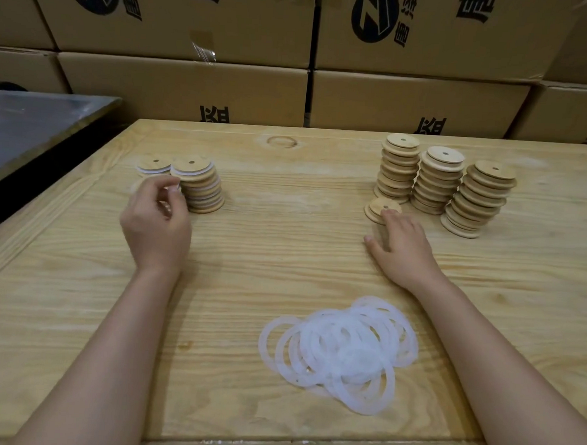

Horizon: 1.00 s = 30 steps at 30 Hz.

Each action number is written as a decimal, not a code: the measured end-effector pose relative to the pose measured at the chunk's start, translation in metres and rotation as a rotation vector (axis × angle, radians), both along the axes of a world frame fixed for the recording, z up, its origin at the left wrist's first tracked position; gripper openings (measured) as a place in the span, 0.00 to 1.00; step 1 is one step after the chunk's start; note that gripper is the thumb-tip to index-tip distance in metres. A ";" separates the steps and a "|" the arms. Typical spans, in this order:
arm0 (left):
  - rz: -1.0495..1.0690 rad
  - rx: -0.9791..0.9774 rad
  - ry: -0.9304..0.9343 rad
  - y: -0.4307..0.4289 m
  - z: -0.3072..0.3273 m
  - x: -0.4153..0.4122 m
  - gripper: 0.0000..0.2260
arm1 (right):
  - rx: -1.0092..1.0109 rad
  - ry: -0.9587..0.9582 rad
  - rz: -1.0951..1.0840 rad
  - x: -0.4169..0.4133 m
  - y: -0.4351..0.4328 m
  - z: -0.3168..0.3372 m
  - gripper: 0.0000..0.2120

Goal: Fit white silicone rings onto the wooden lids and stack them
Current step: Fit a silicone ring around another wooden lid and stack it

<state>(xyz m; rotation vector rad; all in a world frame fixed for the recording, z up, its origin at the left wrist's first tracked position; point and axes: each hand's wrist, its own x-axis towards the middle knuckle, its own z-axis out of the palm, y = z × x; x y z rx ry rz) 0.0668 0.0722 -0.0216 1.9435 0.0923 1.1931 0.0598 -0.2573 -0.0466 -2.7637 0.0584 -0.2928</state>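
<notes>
Left grip (156,211) curled, hold unclear, by ringed stack (202,188), right grip (400,243) flat on edge of lid (378,204)

On the worktop (285,222), a heap of rings (341,350) lies at lower centre of the frame. Three lid stacks (439,180) stand side by side at upper right, with a single lid (378,205) just before the leftmost one. Two more stacks (202,190) stand touching at upper left of centre. Boxes (183,84) are piled behind the worktop, along the top. A table (35,123) sits at the left edge.
</notes>
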 end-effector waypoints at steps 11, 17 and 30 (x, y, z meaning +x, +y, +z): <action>-0.487 0.203 0.343 -0.060 -0.006 -0.012 0.06 | 0.216 -0.087 0.028 -0.005 0.012 0.007 0.13; -0.920 -0.472 0.751 -0.082 0.001 -0.017 0.09 | 0.351 -0.086 0.224 -0.024 0.040 0.023 0.23; -1.085 -0.385 0.780 -0.078 -0.001 -0.019 0.08 | 0.222 0.018 0.680 -0.061 0.076 0.052 0.14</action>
